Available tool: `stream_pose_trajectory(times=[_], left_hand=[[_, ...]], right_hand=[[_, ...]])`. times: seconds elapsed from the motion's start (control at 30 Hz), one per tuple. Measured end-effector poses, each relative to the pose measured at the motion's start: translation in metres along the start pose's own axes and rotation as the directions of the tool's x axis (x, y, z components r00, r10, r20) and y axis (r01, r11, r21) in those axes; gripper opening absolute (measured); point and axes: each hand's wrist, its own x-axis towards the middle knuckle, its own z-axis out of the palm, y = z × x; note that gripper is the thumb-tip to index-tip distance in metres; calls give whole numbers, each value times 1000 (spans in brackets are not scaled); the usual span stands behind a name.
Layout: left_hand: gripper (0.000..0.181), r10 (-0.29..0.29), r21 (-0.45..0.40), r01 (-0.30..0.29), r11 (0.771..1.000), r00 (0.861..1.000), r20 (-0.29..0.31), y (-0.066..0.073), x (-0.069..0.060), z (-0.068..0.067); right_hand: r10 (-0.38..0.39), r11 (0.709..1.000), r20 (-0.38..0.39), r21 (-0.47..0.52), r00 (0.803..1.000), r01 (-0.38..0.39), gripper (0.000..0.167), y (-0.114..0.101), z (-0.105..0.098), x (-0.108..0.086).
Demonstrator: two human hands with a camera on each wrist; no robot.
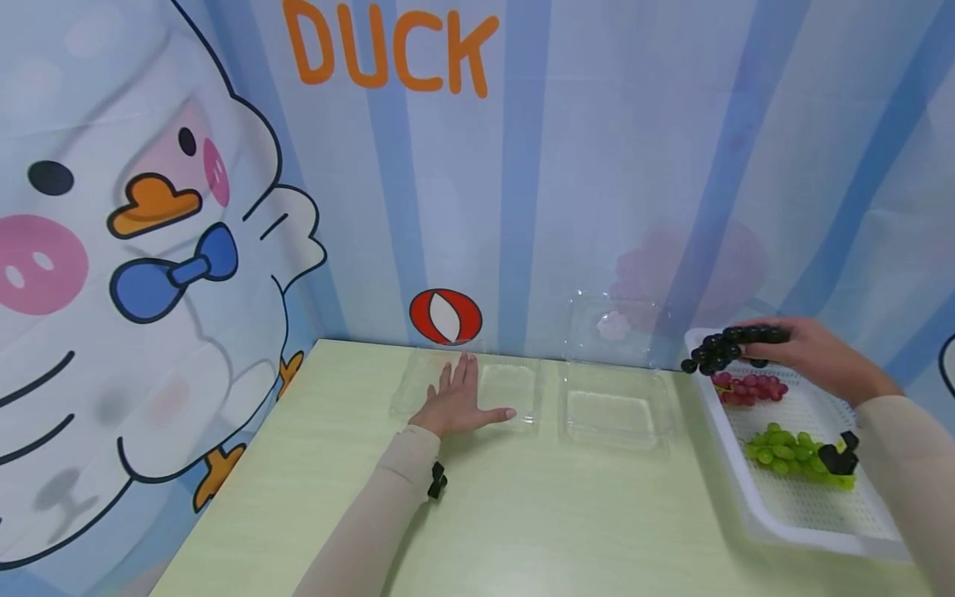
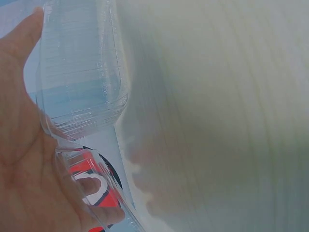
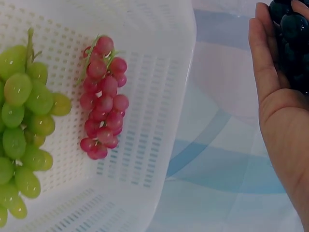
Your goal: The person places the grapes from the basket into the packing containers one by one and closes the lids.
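In the head view, my left hand (image 1: 457, 405) rests on a clear plastic clamshell box (image 1: 515, 396) at the back of the table, fingers and thumb spread wide. The left wrist view shows the palm against the box's transparent wall (image 2: 79, 96). My right hand (image 1: 819, 355) grips a bunch of black grapes (image 1: 719, 351) and holds it up above the far end of a white plastic basket (image 1: 727, 464). Below it in the basket lie a bunch of red grapes (image 3: 104, 101) and a bunch of green grapes (image 3: 24, 125).
A second clear clamshell box (image 1: 613, 419) stands with its lid raised, between the first box and the basket. Behind the pale table (image 1: 522, 514) hangs a blue striped cloth (image 1: 582, 166) printed with a duck. Black wrist cameras sit on both sleeves.
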Motion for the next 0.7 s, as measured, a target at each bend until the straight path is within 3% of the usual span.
stream_pose_trajectory(times=[0.4,0.7], left_hand=[[128,2,-8,-2,1000,1000,8,-2,1,2],[127,-4,8,4,1000,1000,4,-1,0,0]], right_hand=[[-65,997,30,39,997,63,53,-19,11,13],[-65,992,53,116,996,59,52,-30,17,24]])
